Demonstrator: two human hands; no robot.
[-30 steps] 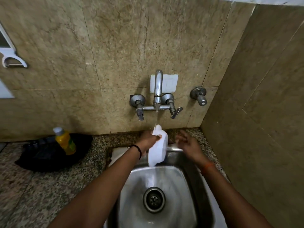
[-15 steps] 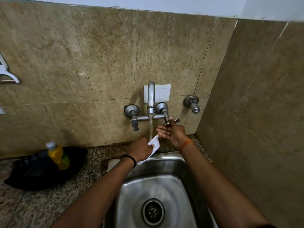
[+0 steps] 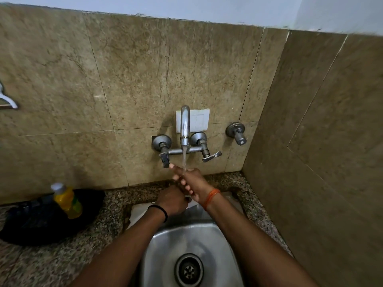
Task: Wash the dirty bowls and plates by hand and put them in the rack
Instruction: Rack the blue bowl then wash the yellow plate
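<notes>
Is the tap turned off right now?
No, water runs from the tap onto the right hand above the sink.

Large mottled tan stone tiles (image 3: 165, 69) with thin pale grout lines cover the back wall and meet a matching tiled side wall (image 3: 323, 141) at a corner on the right. Above the tiles runs a strip of pale blue-white painted wall (image 3: 186, 7). Below lies a speckled brown-and-grey granite countertop (image 3: 41, 266), evenly and softly lit
</notes>
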